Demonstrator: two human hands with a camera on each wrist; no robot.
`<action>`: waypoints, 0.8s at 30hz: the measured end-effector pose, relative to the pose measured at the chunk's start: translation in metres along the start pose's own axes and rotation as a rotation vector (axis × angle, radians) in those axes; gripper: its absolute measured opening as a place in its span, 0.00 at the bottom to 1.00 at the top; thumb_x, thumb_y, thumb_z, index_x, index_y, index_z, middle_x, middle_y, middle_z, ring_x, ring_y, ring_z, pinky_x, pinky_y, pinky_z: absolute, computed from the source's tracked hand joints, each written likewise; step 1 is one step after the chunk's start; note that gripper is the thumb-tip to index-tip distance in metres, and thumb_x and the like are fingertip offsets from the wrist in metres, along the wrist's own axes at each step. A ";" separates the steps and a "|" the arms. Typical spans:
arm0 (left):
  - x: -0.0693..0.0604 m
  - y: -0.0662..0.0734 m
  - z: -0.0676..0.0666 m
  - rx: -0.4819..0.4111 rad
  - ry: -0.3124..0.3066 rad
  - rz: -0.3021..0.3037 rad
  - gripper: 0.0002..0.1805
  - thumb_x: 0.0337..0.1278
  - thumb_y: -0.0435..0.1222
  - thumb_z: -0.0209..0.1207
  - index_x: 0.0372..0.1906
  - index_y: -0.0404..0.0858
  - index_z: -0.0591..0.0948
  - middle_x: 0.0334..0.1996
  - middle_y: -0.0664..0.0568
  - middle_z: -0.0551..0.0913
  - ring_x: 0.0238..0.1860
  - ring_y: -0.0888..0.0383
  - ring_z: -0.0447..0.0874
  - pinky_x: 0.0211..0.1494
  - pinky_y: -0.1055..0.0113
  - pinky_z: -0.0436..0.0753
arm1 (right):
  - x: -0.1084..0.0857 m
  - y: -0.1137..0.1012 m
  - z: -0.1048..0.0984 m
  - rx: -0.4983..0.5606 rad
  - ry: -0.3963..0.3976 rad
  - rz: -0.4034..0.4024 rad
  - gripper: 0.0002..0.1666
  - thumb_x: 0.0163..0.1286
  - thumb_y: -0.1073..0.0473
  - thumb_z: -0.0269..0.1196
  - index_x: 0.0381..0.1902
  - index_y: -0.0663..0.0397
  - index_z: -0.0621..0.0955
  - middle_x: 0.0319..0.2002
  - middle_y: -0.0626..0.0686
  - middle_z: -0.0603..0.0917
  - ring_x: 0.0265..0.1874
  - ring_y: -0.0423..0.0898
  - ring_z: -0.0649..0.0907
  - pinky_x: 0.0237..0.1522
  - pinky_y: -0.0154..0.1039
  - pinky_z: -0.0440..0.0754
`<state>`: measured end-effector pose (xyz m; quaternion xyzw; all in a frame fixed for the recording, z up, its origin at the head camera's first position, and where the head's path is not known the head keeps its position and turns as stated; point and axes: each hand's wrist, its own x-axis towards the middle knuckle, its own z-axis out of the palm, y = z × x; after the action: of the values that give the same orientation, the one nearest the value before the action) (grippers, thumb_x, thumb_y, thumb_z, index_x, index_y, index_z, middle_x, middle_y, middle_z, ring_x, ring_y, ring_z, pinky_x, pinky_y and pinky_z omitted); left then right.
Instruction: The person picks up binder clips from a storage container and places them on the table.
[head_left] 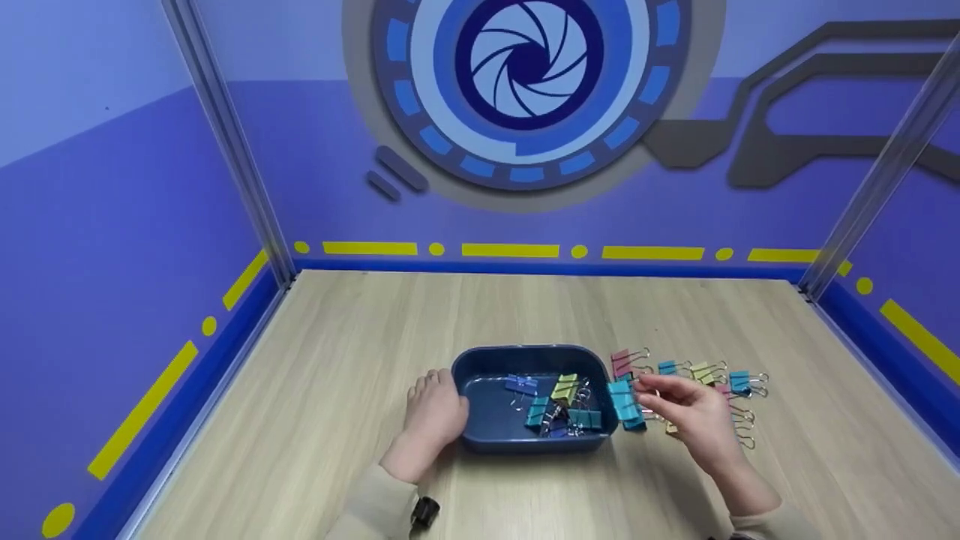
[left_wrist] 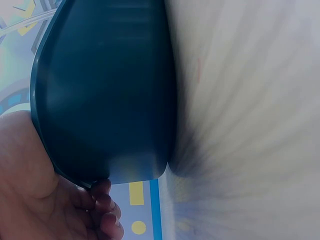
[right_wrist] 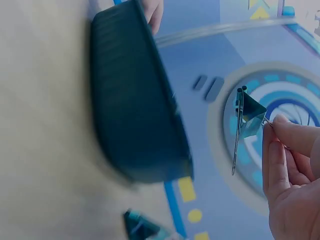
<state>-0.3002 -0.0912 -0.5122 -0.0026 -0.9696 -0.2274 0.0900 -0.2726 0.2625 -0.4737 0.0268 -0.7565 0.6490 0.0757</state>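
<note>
My right hand pinches a teal binder clip by a wire handle between thumb and fingertips, just off the right end of a dark blue bin. In the right wrist view that binder clip hangs in the air, its other handle pointing down. My left hand holds the bin's left end; the left wrist view has its curled fingers against the rim corner. Inside the bin lie several binder clips, among them a yellow one and a blue one.
Right of the bin several more binder clips lie on the wooden table, including a pink one and a teal one, some partly behind my right hand. A small black object is beside my left sleeve. Blue-purple panels enclose the table.
</note>
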 end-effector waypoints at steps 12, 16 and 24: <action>-0.001 -0.001 0.001 0.008 -0.004 0.012 0.18 0.62 0.38 0.59 0.49 0.27 0.77 0.43 0.38 0.80 0.49 0.40 0.78 0.52 0.48 0.73 | -0.018 0.037 -0.025 -0.067 0.016 0.144 0.22 0.63 0.71 0.69 0.56 0.72 0.82 0.40 0.47 0.92 0.40 0.35 0.90 0.44 0.30 0.86; 0.000 -0.001 0.001 0.009 -0.009 0.010 0.18 0.63 0.38 0.59 0.49 0.27 0.76 0.44 0.37 0.80 0.49 0.40 0.77 0.52 0.48 0.73 | -0.019 0.047 -0.025 -0.111 -0.008 0.171 0.23 0.61 0.71 0.71 0.55 0.70 0.83 0.42 0.51 0.92 0.40 0.36 0.90 0.44 0.30 0.85; 0.000 -0.001 0.000 0.004 0.002 0.007 0.17 0.62 0.38 0.60 0.48 0.28 0.77 0.43 0.38 0.80 0.48 0.40 0.77 0.51 0.48 0.73 | -0.016 0.056 -0.019 -0.187 -0.026 0.220 0.23 0.58 0.67 0.74 0.53 0.66 0.85 0.42 0.54 0.92 0.39 0.35 0.89 0.45 0.29 0.84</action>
<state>-0.3001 -0.0922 -0.5132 -0.0056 -0.9700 -0.2251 0.0920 -0.2633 0.2896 -0.5284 -0.0550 -0.8130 0.5797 -0.0033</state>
